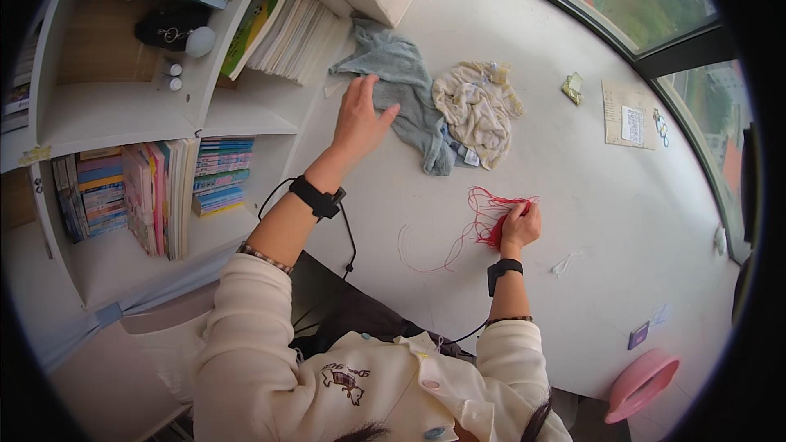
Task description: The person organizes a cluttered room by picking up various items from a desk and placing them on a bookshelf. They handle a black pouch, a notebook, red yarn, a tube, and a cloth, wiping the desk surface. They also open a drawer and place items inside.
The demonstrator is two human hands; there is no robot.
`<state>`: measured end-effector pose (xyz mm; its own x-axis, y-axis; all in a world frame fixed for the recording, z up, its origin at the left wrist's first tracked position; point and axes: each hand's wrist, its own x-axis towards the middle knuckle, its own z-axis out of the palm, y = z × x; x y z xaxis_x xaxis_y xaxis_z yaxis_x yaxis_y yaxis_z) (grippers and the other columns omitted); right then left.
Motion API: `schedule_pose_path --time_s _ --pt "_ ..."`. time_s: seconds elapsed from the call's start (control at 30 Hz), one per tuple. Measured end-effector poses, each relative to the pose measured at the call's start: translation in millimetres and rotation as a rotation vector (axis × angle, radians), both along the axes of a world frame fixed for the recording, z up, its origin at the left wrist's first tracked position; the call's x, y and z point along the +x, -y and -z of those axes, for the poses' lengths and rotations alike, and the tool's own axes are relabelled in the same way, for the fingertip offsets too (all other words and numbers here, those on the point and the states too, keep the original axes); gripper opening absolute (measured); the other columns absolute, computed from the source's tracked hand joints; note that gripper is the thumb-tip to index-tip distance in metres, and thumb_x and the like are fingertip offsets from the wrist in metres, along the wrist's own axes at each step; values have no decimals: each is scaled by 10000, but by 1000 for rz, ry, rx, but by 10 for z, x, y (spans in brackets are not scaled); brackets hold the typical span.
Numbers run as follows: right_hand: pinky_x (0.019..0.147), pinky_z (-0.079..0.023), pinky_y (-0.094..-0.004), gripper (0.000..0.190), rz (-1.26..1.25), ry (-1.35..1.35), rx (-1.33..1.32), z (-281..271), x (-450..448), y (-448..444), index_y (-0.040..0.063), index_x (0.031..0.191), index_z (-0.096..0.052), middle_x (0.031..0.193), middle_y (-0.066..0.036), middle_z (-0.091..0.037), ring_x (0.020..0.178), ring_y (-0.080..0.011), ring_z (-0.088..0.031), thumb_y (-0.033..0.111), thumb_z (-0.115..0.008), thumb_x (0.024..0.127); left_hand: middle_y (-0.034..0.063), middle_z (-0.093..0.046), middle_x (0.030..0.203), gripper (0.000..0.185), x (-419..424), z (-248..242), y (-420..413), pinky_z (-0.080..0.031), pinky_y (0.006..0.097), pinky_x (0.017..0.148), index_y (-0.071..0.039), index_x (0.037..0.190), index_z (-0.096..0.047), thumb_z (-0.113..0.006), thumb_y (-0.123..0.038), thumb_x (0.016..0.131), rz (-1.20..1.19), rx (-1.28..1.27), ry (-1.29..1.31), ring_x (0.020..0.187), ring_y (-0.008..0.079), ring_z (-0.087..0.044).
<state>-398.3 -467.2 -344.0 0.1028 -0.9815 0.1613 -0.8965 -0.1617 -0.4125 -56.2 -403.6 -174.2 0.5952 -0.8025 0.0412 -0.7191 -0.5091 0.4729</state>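
Observation:
My right hand is closed around a bundle of red thread over the white tabletop. Loose strands fan out to the left of it, and one long strand curls away across the surface. My left hand is raised, thumb and fingers apart, with nothing in it. Beneath or just beyond those fingers lies a crumpled grey-green cloth; whether they touch it I cannot tell. Against that cloth rests a bunched cream patterned cloth, with a blue piece of fabric bearing a white tag between them.
Shelves with books stand at the left. Toward the window lie a crumpled wrapper and a brown paper piece. A white string is right of my right hand. A small dark box and pink basin are lower right.

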Motion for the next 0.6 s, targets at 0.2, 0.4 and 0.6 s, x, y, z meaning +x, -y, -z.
schedule_pose_path --time_s 0.2,0.4,0.6 --pt "513 -430 -399 126 3 2 -69 31 -14 19 64 708 -524 661 -86 -554 606 -290 -544 167 -551 776 189 -435 1195 609 -688 592 847 -380 373 931 -103 1213 -449 -729 -309 713 -29 121 241 1137 341 -424" --pt "518 -423 -402 163 1 -21 -34 44 -1 -12 57 700 -500 669 -94 -555 609 -299 -537 179 -540 800 103 -504 991 520 -687 860 1004 -429 385 812 -106 1026 -512 -775 -144 579 -63 47 -91 976 318 -486" --pt "528 -422 -408 171 12 -48 29 41 -21 -21 61 708 -504 677 -98 -564 620 -299 -543 197 -530 808 120 -489 1081 626 -787 185 158 -431 442 801 -95 1088 -488 -785 -125 538 -36 -237 -178 1025 338 -471"
